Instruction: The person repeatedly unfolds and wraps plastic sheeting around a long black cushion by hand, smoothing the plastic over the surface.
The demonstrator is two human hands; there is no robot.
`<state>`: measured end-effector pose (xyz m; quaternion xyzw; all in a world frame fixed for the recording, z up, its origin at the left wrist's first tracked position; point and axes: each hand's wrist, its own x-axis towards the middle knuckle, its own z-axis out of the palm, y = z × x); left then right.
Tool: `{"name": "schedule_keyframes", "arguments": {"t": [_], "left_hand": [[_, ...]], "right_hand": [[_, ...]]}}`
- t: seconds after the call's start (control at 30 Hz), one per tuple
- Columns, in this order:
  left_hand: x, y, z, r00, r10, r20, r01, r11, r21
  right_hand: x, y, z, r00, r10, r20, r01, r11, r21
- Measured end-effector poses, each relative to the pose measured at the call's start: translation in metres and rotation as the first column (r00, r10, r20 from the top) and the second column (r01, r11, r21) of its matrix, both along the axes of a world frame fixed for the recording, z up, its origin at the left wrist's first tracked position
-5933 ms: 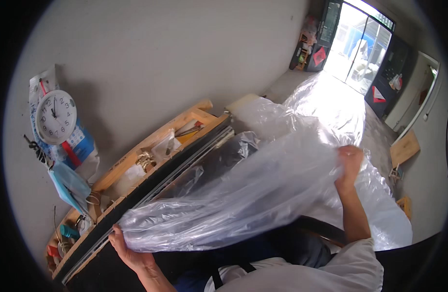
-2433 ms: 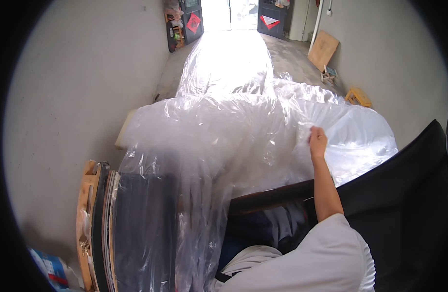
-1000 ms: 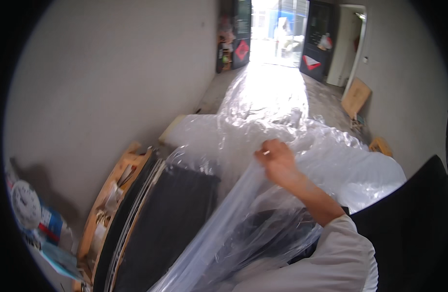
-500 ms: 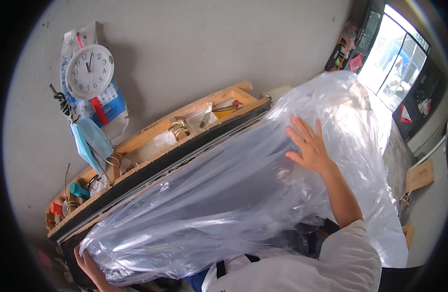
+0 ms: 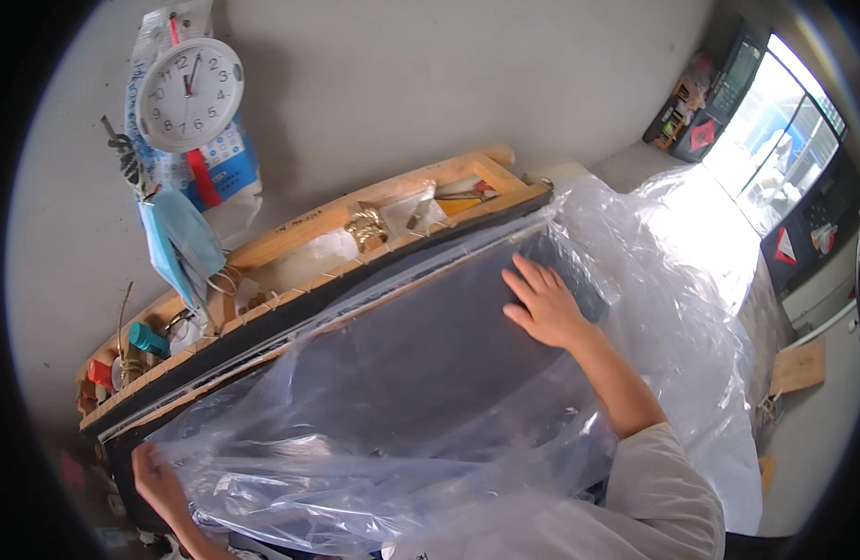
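A large clear plastic sheet (image 5: 290,485) lies spread over a long dark surface (image 5: 421,364), bunched in folds along the near side and trailing off to the right. My right hand (image 5: 547,303) is open, fingers spread, on or just over the sheet near the surface's far right part. At the left end, my left hand (image 5: 157,478) is closed on the sheet's gathered edge; its fingertips are partly hidden.
Along the far side runs a wooden tray (image 5: 304,229) holding small tools, scraps and a teal-capped bottle (image 5: 148,339). On the wall hang a round clock (image 5: 191,95) and blue face masks (image 5: 178,245). A bright glazed door (image 5: 775,140) stands at far right.
The sheet has settled lower and flatter, baring more of the dark surface's far edge. My right hand has moved left and slightly down; my left hand has shifted slightly up.
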<state>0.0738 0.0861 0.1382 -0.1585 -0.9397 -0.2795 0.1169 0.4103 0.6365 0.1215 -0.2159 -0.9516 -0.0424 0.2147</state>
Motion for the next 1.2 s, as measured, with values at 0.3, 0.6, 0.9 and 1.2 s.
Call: {"name": "schedule_keyframes", "arguments": {"t": [0.3,0.6,0.9,1.2], "left_hand": [[0.086,0.054,-0.024,0.902,-0.220,0.371,-0.403,-0.122,0.907],[0.004,-0.004,0.056,0.913,0.343,-0.223,-0.266,0.912,0.313],[0.075,-0.130,-0.048,0.871,0.408,0.272,-0.365,0.910,-0.197],[0.072,-0.037,0.013,0.811,0.269,-0.520,-0.085,0.933,0.350]], "right_hand": [[-0.025,-0.016,0.022,0.957,-0.153,0.247,0.237,0.904,-0.357],[-0.033,0.004,-0.032,0.942,-0.216,0.258,0.259,0.954,-0.148],[0.002,0.021,-0.034,0.954,-0.187,0.235,0.225,0.963,-0.146],[0.024,0.031,-0.039,0.853,-0.333,0.401,0.439,0.873,-0.210]]}}
